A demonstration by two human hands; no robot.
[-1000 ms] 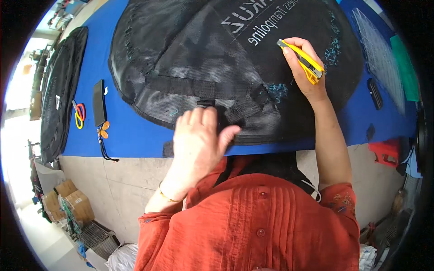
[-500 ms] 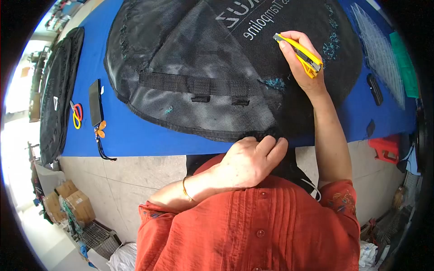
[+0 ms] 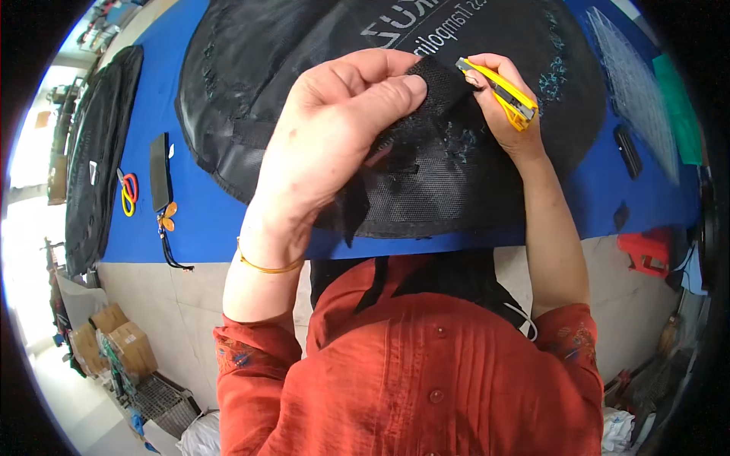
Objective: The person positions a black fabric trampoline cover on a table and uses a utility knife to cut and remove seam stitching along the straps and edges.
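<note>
My left hand point(image 3: 342, 121) is raised over the round black trampoline mat point(image 3: 411, 199), its thumb and fingers pinching a piece of black woven fabric point(image 3: 437, 87). To its right, my right hand point(image 3: 506, 106) is wrapped round a yellow utility knife point(image 3: 508, 95), whose tip points up and left beside the fabric. The fingertips of my right hand are close to the fabric's right edge; whether they touch it I cannot tell. Blue-green thread scraps point(image 3: 553, 80) lie on the mat near its right side. White lettering shows above my left hand.
On the blue table point(image 3: 213, 228) are red-and-yellow scissors point(image 3: 129, 194), a dark phone point(image 3: 160, 173) with a strap, and folded black mats point(image 3: 99, 159) at left. A black object point(image 3: 628, 152) and clear netting point(image 3: 635, 91) lie at right. A red stool point(image 3: 646, 252) stands below.
My left hand has risen from the mat's near edge and now holds up black fabric close to the knife. My right hand has barely moved.
</note>
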